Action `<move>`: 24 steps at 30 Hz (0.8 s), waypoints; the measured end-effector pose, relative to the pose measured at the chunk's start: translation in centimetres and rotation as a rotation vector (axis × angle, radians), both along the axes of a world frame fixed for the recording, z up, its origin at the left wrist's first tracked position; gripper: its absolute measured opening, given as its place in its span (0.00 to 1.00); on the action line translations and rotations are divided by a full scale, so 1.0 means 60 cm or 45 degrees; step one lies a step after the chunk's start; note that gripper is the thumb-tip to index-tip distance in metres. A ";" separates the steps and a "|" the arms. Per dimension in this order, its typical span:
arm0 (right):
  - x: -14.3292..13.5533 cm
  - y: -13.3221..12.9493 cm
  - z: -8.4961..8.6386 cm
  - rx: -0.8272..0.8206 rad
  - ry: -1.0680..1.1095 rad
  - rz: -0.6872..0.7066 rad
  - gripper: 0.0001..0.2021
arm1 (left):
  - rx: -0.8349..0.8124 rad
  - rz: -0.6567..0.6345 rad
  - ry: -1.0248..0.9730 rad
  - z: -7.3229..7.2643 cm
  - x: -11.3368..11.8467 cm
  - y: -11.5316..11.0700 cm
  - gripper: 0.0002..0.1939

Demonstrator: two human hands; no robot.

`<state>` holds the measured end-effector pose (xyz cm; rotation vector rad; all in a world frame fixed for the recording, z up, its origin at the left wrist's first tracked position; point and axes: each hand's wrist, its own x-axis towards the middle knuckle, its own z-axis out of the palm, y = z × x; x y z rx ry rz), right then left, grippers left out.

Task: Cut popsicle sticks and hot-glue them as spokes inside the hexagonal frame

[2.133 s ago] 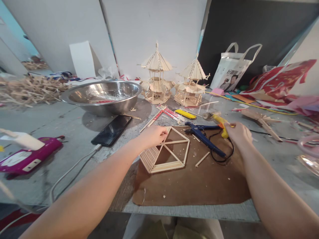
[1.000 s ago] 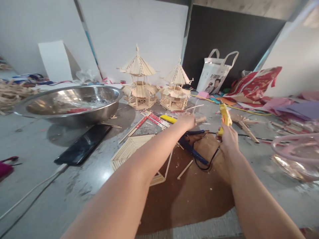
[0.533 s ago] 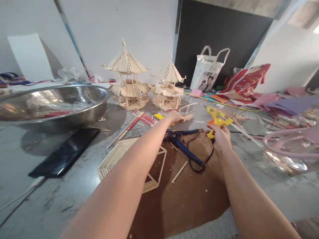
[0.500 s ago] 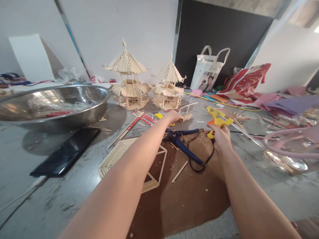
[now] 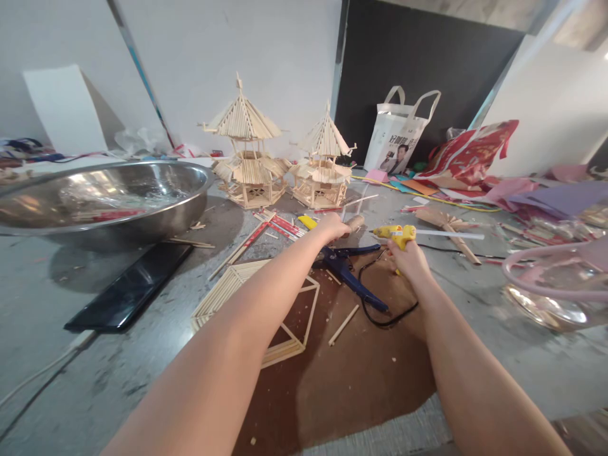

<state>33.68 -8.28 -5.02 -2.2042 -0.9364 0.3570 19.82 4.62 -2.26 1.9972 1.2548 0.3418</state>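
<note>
Room beyond the yellow glue gun point(image 5: 398, 233)
I could pass over the grey table point(image 5: 392, 206) there; the blue cutter point(image 5: 357, 287) blocks front-left of it, stick pagodas point(image 5: 327, 140) back-left.

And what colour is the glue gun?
Mostly yellow; the glue gun shows best in the head view.

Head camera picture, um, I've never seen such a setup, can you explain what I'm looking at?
No machine here: a person's two bare hands, seen by a camera worn on their head. The right hand holds a yellow glue gun with a pale stick poking out the back. The left hand is at a brownish roll; its grip is unclear. On the grey table are a brown mat, a blue-handled tool, a partly hidden stick frame, a dark phone and a steel bowl. Behind stand a tall stick pagoda and a shorter one.
</note>
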 end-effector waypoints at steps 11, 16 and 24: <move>-0.009 0.004 0.009 -0.212 -0.211 -0.010 0.25 | 0.288 -0.122 0.121 -0.002 -0.001 -0.009 0.09; -0.011 0.004 0.009 -0.237 -0.243 -0.004 0.25 | 0.316 -0.131 0.126 -0.001 -0.003 -0.013 0.10; -0.011 0.005 0.005 -0.248 -0.265 0.010 0.25 | 0.336 -0.131 0.140 0.000 -0.004 -0.018 0.11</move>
